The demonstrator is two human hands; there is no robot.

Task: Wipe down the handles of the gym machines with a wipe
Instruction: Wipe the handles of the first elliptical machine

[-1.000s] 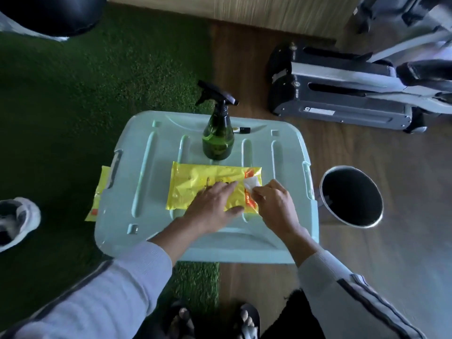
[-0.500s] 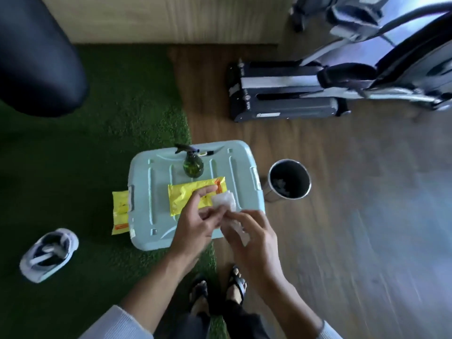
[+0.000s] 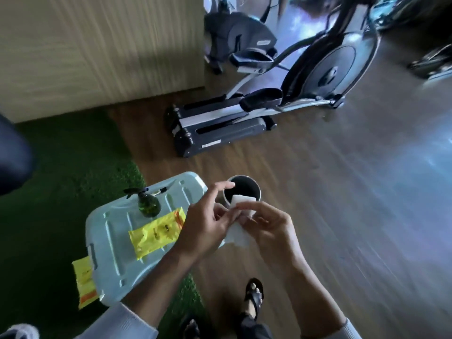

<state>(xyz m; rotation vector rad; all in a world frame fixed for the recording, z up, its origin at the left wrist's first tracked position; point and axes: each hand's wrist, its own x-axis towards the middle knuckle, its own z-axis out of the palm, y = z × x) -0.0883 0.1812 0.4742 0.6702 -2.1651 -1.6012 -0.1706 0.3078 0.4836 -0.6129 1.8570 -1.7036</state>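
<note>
Both hands hold a white wipe (image 3: 238, 231) in front of me, above the floor. My left hand (image 3: 208, 221) pinches its left edge, index finger stretched out. My right hand (image 3: 271, 228) grips its right side with curled fingers. The yellow wipe pack (image 3: 156, 232) lies on the pale blue bin lid (image 3: 110, 241), to the left of my hands. An elliptical machine (image 3: 281, 77) stands ahead on the wood floor; its handles are out of frame.
A green spray bottle (image 3: 148, 204) stands on the lid behind the pack. A round metal bin (image 3: 244, 189) sits right of the lid. A second yellow pack (image 3: 85, 282) lies on the green turf. My sandalled feet (image 3: 254, 294) are below.
The wipe has come out of the pack and both hands have lifted it away from the lid. The view has risen and swung right toward the elliptical.
</note>
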